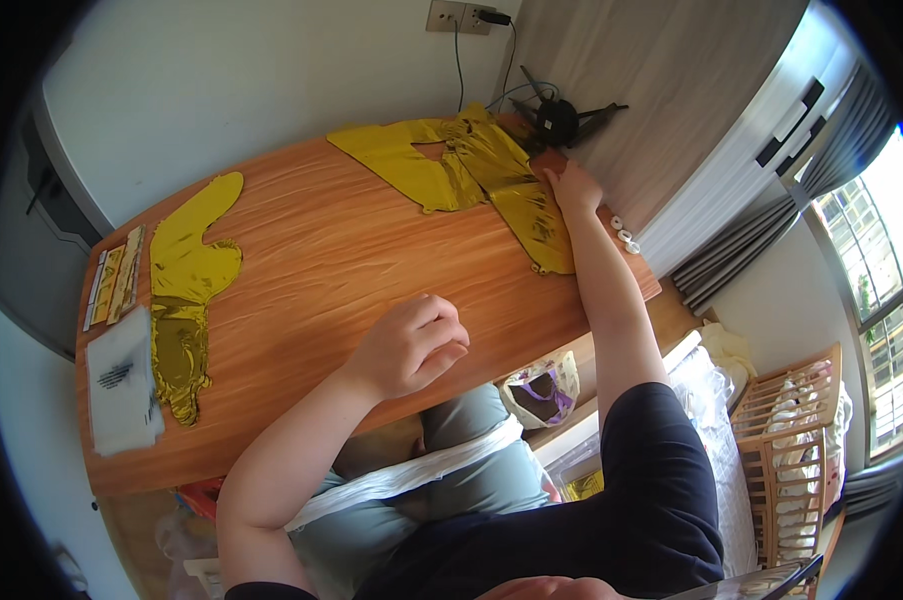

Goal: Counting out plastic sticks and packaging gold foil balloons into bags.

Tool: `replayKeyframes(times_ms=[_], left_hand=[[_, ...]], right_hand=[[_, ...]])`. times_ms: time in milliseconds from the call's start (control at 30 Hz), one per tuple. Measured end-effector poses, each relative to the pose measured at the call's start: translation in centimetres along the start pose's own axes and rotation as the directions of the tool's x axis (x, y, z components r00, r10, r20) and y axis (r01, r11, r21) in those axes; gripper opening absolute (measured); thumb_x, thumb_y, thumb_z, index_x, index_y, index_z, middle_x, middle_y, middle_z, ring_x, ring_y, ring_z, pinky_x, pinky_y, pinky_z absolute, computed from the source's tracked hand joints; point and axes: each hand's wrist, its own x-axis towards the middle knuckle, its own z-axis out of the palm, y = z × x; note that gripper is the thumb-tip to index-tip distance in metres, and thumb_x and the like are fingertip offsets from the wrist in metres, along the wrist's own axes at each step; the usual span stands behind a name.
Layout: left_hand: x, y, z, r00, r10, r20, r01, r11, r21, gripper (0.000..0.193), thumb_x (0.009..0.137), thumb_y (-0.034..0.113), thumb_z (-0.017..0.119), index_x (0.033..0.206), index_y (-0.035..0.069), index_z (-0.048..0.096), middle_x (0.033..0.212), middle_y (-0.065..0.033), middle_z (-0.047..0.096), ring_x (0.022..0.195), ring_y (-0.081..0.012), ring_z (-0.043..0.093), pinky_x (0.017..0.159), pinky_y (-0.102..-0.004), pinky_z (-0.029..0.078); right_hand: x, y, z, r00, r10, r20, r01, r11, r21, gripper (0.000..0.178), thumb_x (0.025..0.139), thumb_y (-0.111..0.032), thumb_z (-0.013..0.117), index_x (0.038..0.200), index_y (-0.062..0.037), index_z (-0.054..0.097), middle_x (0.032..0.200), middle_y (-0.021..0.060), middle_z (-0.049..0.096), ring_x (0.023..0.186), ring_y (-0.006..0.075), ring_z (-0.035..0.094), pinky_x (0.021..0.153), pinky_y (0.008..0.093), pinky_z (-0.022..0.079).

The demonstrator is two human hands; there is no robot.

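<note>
My left hand (416, 345) is loosely closed above the near middle of the wooden table (341, 260), with nothing visible in its curled fingers. At the far right corner, my right hand (574, 187) reaches in with its fingers bent at a small reddish-brown flat piece (548, 162). What its fingertips hold is too small to make out. Right beside that hand lies a flat, uninflated gold foil balloon (521, 200), creased and spread along the back edge. Another flat gold foil balloon (196, 260) stretches along the table's left side.
A black router (556, 122) with antennas and cables stands behind my right hand. Small white round pieces (623, 236) line the right edge. At the left are a clear plastic packet (123, 380) and a patterned strip pack (114, 277). A wooden crib (786, 460) stands off to the right.
</note>
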Motion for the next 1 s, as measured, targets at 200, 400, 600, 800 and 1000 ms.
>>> replayKeyframes(times_ms=[200,400,600,800,1000], left_hand=[[0.0,-0.1,-0.1,1.000,-0.020,-0.007,0.020,1.000,0.005,0.007,0.091,0.020,0.067,0.091,0.013,0.067,0.098,-0.0061,0.058,0.088,-0.0261,0.060,0.075,-0.0372,0.050],[0.1,0.1,-0.1,1.000,-0.003,0.010,0.003,1.000,0.026,0.006,0.090,0.019,0.067,0.090,0.014,0.066,0.098,-0.0056,0.058,0.088,-0.0258,0.059,0.076,-0.0376,0.049],[0.0,0.0,-0.1,1.000,0.011,0.011,-0.011,0.999,0.039,0.006,0.090,0.019,0.067,0.088,0.014,0.066,0.097,-0.0047,0.058,0.087,-0.0253,0.059,0.075,-0.0375,0.049],[0.1,0.1,-0.1,1.000,0.011,0.026,-0.012,0.999,0.039,0.006,0.089,0.018,0.067,0.087,0.013,0.065,0.096,-0.0045,0.058,0.087,-0.0252,0.058,0.077,-0.0373,0.049],[0.1,0.1,0.0,0.999,0.017,0.027,-0.018,0.999,0.034,0.006,0.089,0.017,0.067,0.086,0.013,0.065,0.095,-0.0047,0.059,0.086,-0.0256,0.058,0.078,-0.0375,0.048]], right_hand=[[-0.3,-0.1,0.3,0.998,-0.012,-0.062,0.010,1.000,-0.028,0.062,0.089,-0.063,0.059,0.112,-0.0057,0.061,0.108,0.0160,0.069,0.101,0.0332,0.067,0.076,0.0436,0.057],[-0.4,-0.4,-0.2,0.998,0.014,-0.066,-0.019,0.998,-0.068,0.067,0.086,-0.066,0.061,0.115,-0.0064,0.060,0.113,0.0138,0.067,0.108,0.0310,0.064,0.080,0.0424,0.057],[-0.8,-1.2,-0.7,0.998,0.021,-0.066,-0.028,0.994,-0.108,0.069,0.085,-0.068,0.061,0.116,-0.0067,0.061,0.113,0.0131,0.067,0.111,0.0291,0.063,0.081,0.0417,0.056],[-0.7,-1.0,-0.7,0.997,0.000,-0.080,-0.013,0.986,-0.169,0.069,0.084,-0.069,0.061,0.116,-0.0078,0.061,0.112,0.0122,0.067,0.109,0.0277,0.063,0.083,0.0438,0.051],[-0.7,-1.0,-0.5,0.992,-0.013,-0.126,-0.010,0.984,-0.178,0.068,0.083,-0.069,0.063,0.115,-0.0085,0.062,0.112,0.0106,0.067,0.108,0.0257,0.063,0.083,0.0428,0.048]])
